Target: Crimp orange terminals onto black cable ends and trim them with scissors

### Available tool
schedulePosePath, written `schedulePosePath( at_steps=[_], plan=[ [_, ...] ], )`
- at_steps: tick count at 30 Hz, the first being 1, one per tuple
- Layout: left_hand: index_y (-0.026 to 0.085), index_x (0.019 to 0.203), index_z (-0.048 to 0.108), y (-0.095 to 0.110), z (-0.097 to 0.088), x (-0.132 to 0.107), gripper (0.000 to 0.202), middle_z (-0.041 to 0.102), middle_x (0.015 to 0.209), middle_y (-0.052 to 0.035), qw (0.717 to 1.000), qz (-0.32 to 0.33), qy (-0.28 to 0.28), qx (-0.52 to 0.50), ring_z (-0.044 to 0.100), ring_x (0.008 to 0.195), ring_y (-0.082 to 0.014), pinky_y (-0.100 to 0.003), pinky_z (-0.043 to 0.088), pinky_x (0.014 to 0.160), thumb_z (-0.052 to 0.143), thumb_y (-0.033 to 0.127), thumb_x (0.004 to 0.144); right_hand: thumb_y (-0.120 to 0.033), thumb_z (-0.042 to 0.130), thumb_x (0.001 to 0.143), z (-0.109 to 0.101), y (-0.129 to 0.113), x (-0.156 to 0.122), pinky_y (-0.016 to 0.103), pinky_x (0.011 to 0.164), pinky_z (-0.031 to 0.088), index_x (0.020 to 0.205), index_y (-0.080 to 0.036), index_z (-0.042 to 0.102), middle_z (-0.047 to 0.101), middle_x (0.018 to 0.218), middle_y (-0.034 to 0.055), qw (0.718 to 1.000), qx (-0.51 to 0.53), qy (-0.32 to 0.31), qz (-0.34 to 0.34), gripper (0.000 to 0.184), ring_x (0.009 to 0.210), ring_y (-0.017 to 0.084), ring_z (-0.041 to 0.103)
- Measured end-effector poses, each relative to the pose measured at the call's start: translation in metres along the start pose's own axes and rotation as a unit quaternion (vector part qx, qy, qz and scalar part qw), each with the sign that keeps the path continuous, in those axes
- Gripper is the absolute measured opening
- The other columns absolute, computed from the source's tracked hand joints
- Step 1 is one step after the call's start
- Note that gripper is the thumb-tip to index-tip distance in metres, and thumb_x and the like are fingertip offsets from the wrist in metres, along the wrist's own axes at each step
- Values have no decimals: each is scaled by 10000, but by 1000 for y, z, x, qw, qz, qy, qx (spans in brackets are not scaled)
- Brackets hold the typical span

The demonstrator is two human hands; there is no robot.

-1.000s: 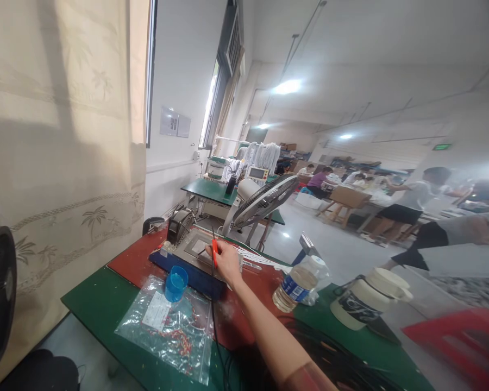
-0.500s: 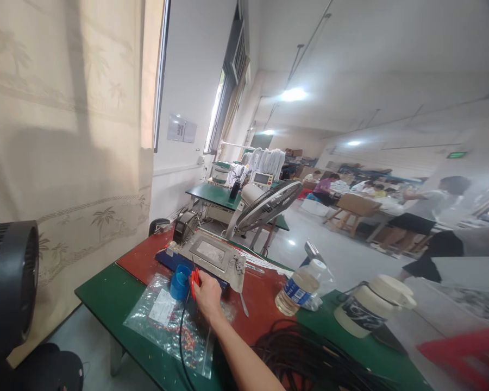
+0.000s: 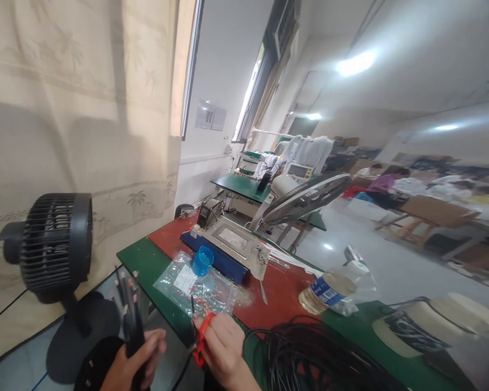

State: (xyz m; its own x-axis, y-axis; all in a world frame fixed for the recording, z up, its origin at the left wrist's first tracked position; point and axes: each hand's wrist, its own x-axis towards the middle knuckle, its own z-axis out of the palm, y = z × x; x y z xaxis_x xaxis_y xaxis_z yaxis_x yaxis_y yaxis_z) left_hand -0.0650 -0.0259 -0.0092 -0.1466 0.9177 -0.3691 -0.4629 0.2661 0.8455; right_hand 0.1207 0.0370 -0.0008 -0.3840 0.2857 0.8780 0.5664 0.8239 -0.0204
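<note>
Head view, left hand: the left hand (image 3: 136, 355), low in the frame, has its fingers wrapped round a bundle of black cables (image 3: 129, 312), leaving no gap.
Cable ends: they rise above the fingers and fan out slightly; gripping below the ends probably keeps the lengths together while leaving the tips free. The bundle's lower part is hidden.
Right hand: the right hand (image 3: 225, 345) is near the left but apart from it, its fingers curled narrowly round a red-handled tool (image 3: 204, 332).
Red handles: they show along the thumb side of the right fingers, within the grip; the tool's type is too blurred to tell. A thin dark tip projects upward, whether of tool or cable I cannot tell.
Loose black cable: one length (image 3: 182, 373) runs down beside the right hand; whether those fingers pinch it is unclear.
Clear bag: it (image 3: 167, 285) lies flat on the green worktop (image 3: 140, 260), just beyond the right hand, perhaps to keep its small reddish pieces within reach.
Blue cup: it (image 3: 202, 263) rests on the bag's far part, seemingly pinning it.
Coiled cables: a dark heap (image 3: 301, 358) lies right of the right hand, likely set aside there to leave the near edge usable.
</note>
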Motion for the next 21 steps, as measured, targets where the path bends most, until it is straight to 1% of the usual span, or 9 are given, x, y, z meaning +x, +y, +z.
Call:
schedulePosePath(
  at_steps=[1,3,5,7,9,12,17,20,21],
  plan=[
    [135,736,673,3,7,-2,304,466,448,15,999,7,-9,32,345,405,-86,-248,210,395,686,430,661,-135,474,876,-3,-9,-2,284,506,256,933,-118,631,531,562,20,1000,2,-13,-13,168,548,133,456],
    [113,748,682,7,21,-8,359,469,460,10,998,-9,-26,64,342,410,-79,-244,202,403,662,464,671,-113,455,886,-8,-24,-7,288,505,253,954,-104,635,551,574,22,998,13,-37,-48,192,554,130,477],
    [114,772,685,5,29,-14,367,529,524,-12,998,-39,-36,39,354,429,-70,-230,216,409,696,455,639,-108,427,900,-11,-35,-11,290,500,251,941,-81,640,584,617,40,994,36,-56,-83,219,569,128,499],
    [123,789,686,-1,32,-18,368,580,585,-26,998,-65,-23,-3,372,445,-59,-211,240,418,764,407,570,-101,416,903,-13,-42,-15,291,497,242,910,-71,642,602,646,50,991,53,-64,-100,228,580,126,512],
    [127,799,688,-9,29,-19,376,608,606,-29,997,-73,-3,-27,406,458,-58,-202,277,435,802,359,526,-99,422,900,-13,-47,-20,292,498,229,892,-78,640,596,636,42,992,57,-67,-93,219,570,123,505],
    [125,819,691,-18,24,-20,368,623,589,-27,997,-67,5,-31,443,472,-69,-202,306,449,804,331,535,-97,422,894,-14,-53,-27,295,497,203,847,-97,630,570,596,27,994,56,-60,-65,213,538,124,474],
    [110,792,686,-18,26,-21,396,638,573,-35,996,-78,32,-13,481,494,-91,-216,344,479,827,321,488,-92,429,881,-15,-59,-32,292,494,190,817,-112,616,537,563,17,997,55,-49,-31,199,522,125,434],
    [119,753,681,-16,30,-22,370,601,528,-11,997,-74,26,4,426,455,-77,-217,307,445,824,330,484,-111,408,886,-14,-61,-34,287,490,187,799,-134,609,517,544,13,997,64,-36,-16,221,508,128,408],
    [123,731,678,-15,31,-23,354,579,508,2,997,-73,27,8,392,434,-69,-218,288,430,821,336,487,-121,398,888,-14,-62,-34,284,488,190,790,-144,607,510,540,11,997,75,-30,4,232,504,129,401]
  ],
)
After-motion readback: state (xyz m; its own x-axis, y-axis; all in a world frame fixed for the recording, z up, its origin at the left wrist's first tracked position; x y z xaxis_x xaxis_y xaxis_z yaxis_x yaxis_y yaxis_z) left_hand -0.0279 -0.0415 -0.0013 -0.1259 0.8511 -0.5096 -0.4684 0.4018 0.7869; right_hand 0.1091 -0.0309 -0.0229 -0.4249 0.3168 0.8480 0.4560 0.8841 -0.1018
